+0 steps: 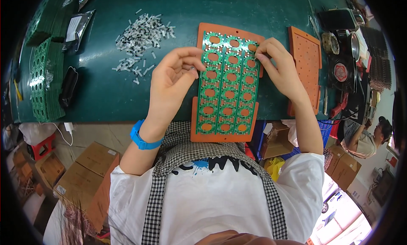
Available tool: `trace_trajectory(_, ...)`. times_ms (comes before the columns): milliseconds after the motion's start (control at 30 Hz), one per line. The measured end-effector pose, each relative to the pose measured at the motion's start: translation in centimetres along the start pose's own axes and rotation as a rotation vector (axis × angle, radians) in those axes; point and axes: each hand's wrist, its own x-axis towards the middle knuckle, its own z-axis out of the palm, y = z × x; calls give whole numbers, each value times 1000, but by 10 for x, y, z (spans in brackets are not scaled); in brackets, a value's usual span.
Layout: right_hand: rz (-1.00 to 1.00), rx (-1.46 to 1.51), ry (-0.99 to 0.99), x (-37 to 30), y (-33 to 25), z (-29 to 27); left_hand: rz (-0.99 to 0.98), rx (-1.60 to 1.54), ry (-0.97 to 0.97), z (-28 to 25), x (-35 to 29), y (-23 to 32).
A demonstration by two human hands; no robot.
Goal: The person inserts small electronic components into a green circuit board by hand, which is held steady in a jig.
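A panel of green circuit boards [229, 95], with rows of round cutouts, lies in an orange tray [229, 137] at the table's front edge. At its upper left, my left hand [174, 77] is closed, its thumb and curled fingers near the panel's edge. Whatever is in them is too small to name. Over the panel's upper right corner, my right hand [278, 64] has its thumb and fingertips drawn together; anything between them is hidden. A blue band [143, 138] circles my left wrist. Left of the tray is a loose pile of small clear-and-silver parts [144, 36].
A second orange tray [306, 67] lies to the right. Stacked green boards [47, 84] and dark pouches [79, 30] are at the far left of the green table [190, 7]. A black round container [341, 72] sits at right; another person [365, 137] is beyond.
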Motion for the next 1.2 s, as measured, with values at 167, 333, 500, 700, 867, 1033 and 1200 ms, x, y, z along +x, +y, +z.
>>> trace_trajectory(167,-18,-14,-7,1,3,2,-7,-17,139,9,-2,2)
trace_trajectory(333,-37,-77,56,0,2,9,-34,0,65,10,-3,2)
trace_trajectory(500,-222,-311,178,-12,4,14,0,19,-13,16,-7,4)
trace_trajectory(700,-208,-23,119,-16,-48,18,-30,-3,-131,29,-15,13)
trace_trajectory(867,-143,405,-28,-26,-62,28,-112,-181,-213,29,-15,11)
trace_trajectory(1033,-89,398,-8,-21,-49,18,-120,-71,-139,19,-19,13)
trace_trajectory(1200,20,-32,-30,-24,-20,1,287,1393,432,-35,0,14)
